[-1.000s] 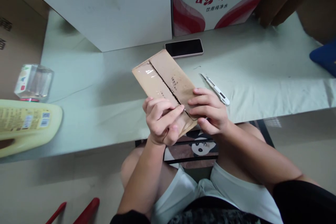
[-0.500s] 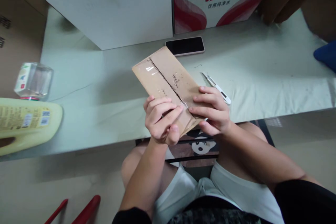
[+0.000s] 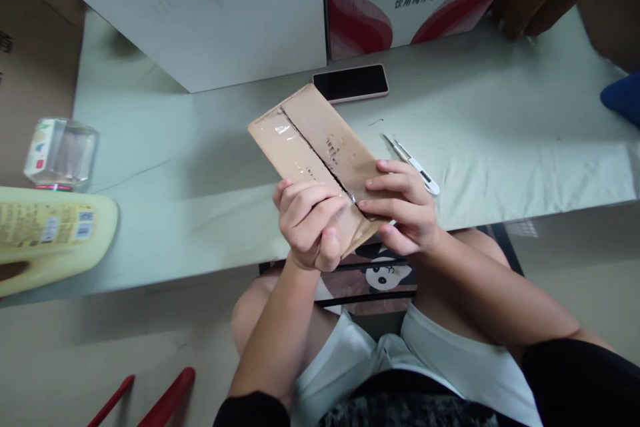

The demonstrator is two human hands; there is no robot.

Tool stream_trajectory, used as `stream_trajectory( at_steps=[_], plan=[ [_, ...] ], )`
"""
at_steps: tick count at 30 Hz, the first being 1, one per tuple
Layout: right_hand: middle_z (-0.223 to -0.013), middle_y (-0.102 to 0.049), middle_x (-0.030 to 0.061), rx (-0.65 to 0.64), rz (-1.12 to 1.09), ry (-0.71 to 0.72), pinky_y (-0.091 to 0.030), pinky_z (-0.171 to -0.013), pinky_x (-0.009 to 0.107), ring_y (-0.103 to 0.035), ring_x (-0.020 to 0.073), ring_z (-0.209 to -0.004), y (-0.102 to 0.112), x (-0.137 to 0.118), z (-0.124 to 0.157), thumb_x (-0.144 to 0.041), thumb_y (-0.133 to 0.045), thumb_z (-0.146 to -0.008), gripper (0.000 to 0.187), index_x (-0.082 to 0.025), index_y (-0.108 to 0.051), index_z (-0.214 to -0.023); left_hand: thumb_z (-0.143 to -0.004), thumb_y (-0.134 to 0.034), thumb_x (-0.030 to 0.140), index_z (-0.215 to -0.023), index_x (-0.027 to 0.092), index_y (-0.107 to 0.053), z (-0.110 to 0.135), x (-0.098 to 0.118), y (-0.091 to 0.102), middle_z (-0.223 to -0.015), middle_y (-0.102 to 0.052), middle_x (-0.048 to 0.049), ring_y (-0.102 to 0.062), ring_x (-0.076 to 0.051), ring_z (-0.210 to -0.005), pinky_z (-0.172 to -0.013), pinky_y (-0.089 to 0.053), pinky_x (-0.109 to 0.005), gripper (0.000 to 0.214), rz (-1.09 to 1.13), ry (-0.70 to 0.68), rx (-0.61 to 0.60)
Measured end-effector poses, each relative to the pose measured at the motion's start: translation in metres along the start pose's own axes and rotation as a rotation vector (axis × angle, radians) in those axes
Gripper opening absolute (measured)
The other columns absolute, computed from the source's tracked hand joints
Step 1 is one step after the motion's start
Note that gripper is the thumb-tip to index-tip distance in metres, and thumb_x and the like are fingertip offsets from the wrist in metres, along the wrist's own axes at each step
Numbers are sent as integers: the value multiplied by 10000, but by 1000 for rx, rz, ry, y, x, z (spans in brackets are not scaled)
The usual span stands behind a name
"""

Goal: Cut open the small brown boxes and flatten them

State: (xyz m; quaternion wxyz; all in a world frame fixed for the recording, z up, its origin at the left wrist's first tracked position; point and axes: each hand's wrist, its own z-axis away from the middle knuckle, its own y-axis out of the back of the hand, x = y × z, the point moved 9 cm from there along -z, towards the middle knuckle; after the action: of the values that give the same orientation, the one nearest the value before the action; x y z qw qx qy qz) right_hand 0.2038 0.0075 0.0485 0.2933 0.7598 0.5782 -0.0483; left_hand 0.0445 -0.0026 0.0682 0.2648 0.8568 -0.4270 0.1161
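A flat brown cardboard box [image 3: 295, 140] is held tilted over the front edge of the table. A dark slit runs lengthwise along its upper face, with shiny clear tape near its far end. My left hand [image 3: 310, 223] grips the near left side, its fingers curled on the face by the slit. On the opposite side my right hand [image 3: 405, 207] holds the box, fingertips resting near the slit's lower end. A white utility knife [image 3: 415, 167] lies on the table just beyond my right hand. What the box contains is hidden.
Behind the box lies a black-screened phone [image 3: 353, 82], in front of a white carton [image 3: 250, 20] and a red-and-white carton [image 3: 360, 27]. At left are a clear bottle [image 3: 70, 153] and a yellow container [image 3: 55, 233]. A blue object [image 3: 623, 100] sits far right.
The fingers of my left hand have curled slightly more over the box's face. My right hand keeps its hold, and the view has shifted a little.
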Motion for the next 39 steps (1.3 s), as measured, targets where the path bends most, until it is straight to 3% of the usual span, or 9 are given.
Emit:
stream_trajectory(
  at_steps=[5,11,19,32,39],
  plan=[
    [-1101,-687,58,-10,-12,-27,-537,-1036,514,-623,295,-1175,0,2,1,-406,-535,-929,294,-297,-743,-1105,-904,-343,367,-922,285,-687,-1,1,-4,-843,-731,-26,-646,-236,-841,-1006,-393,-493,354,20,-9,-61],
    [-1052,-697,63,-2,11,-24,-561,-992,465,-637,279,-1141,2,2,-2,-397,-530,-926,299,-285,-747,-1100,-877,-402,319,-970,278,-646,2,-1,-2,-802,-695,-9,-621,-220,-799,-1003,-404,-466,265,39,-27,9],
    [-1029,-706,53,-5,53,-45,-577,-964,454,-654,252,-1083,2,3,-5,-369,-466,-967,324,-296,-768,-1058,-918,-340,385,-980,324,-748,3,-2,-7,-818,-688,-52,-598,-250,-832,-1082,-352,-546,418,20,14,-92],
    [-1029,-709,56,-7,30,-45,-568,-985,463,-653,266,-1117,3,4,-5,-320,-503,-931,284,-280,-752,-1062,-955,-289,435,-953,321,-745,5,-3,-5,-829,-701,-43,-623,-240,-843,-1057,-406,-526,470,-30,5,-66],
    [-1190,-665,76,-5,-40,-89,-544,-1037,529,-628,302,-1206,9,10,0,-450,-477,-956,379,-276,-658,-1240,-937,-322,380,-966,289,-760,5,0,-4,-923,-746,-48,-649,-251,-974,-1057,-409,-498,448,-27,-14,-21]
  ],
)
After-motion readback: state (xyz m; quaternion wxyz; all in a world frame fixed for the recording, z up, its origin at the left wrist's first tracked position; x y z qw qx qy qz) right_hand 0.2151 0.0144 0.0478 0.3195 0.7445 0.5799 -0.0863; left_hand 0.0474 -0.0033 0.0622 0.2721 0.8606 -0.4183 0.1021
